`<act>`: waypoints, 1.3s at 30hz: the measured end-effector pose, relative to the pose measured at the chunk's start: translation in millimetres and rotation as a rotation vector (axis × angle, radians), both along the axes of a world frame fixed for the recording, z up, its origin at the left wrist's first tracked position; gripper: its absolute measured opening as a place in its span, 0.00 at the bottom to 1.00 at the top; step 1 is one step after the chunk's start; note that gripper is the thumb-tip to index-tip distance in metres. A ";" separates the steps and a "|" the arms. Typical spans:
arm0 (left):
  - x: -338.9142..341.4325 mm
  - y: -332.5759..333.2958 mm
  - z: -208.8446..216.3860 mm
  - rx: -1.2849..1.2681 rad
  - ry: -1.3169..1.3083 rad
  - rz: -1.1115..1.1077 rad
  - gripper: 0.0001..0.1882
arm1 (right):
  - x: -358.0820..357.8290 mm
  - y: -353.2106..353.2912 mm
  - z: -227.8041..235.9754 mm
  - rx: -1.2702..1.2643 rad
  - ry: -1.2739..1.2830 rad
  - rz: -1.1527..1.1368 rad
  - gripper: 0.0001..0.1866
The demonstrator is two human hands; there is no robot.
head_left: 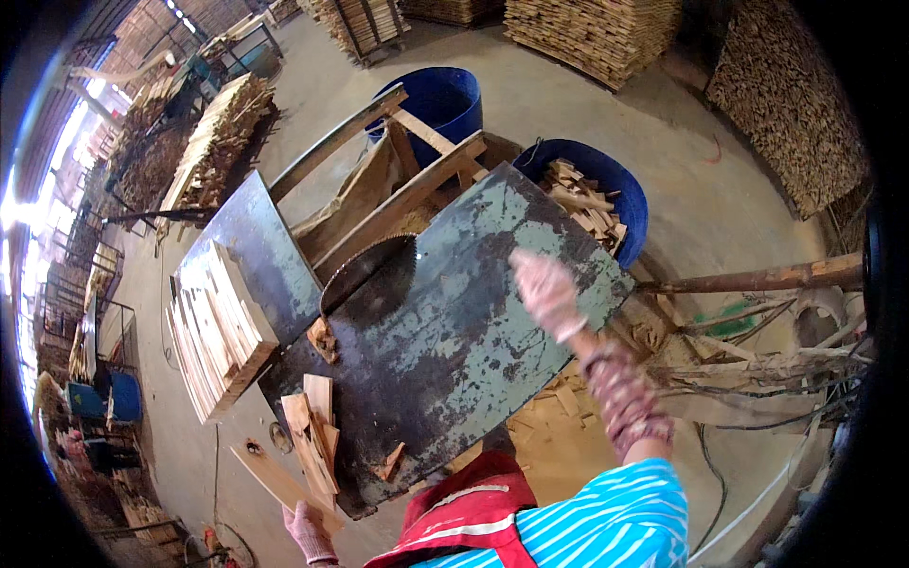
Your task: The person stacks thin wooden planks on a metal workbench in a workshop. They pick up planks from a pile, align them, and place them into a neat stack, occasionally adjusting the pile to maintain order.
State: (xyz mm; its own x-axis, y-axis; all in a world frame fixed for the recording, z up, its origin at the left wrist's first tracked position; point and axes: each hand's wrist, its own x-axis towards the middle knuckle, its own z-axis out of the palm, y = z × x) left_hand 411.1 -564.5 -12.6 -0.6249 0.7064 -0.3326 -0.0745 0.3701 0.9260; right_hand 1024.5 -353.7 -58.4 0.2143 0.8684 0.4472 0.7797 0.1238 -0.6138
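Observation:
My left hand (pixel 311 533), in a pale pink glove, is closed around the near end of a flat wooden board (pixel 280 481) with a dark knot at its far end. It is beside the lower left corner of the worn green-grey saw table (pixel 454 312). My right hand (pixel 547 295), also gloved, is over the table's right part; its fingers are blurred, and no object shows in it. A toothed circular saw blade (pixel 374 270) rises from the table between the hands. Short wood pieces (pixel 311 431) lie near my left hand, with a small offcut (pixel 388 462) beside them.
A stack of boards (pixel 216 331) rests at the table's left side. Beyond the table stand a blue tub of offcuts (pixel 632 204) and another blue tub (pixel 459 99). Wooden rails (pixel 402 204) extend behind the blade. Cables (pixel 757 417) and poles (pixel 757 276) lie right; wood stacks (pixel 592 38) stand farther back.

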 end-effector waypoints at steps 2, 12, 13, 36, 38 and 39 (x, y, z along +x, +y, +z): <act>-6.9 -2.9 -7.1 0.053 -0.001 0.086 0.11 | -60.6 -39.7 -21.5 0.136 -0.041 0.162 0.13; -94.9 -65.1 -4.8 0.008 -0.054 -0.030 0.15 | -302.6 -249.0 -44.2 -0.496 0.041 0.866 0.16; -113.3 -75.3 -8.0 -0.006 -0.078 -0.044 0.17 | -327.7 -261.4 -47.3 -0.662 0.040 0.942 0.21; -259.4 -354.1 -361.2 -0.205 -0.764 0.879 0.28 | -792.2 -268.7 -473.0 -1.526 -0.492 0.662 0.23; -245.9 -392.3 -390.5 -0.203 -0.870 1.084 0.29 | -754.9 -262.4 -543.3 -1.543 -0.587 0.464 0.23; -238.9 -400.0 -407.8 -0.183 -0.914 1.195 0.30 | -740.0 -253.0 -578.1 -1.564 -0.666 0.424 0.25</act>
State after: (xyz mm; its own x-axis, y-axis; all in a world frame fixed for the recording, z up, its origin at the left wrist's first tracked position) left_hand 172.2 -964.4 -420.4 -0.3205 -0.1438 -0.9363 -0.9119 -0.2205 0.3460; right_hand 284.5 -606.6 -636.5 0.0225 0.4728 -0.8809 0.9990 0.0240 0.0384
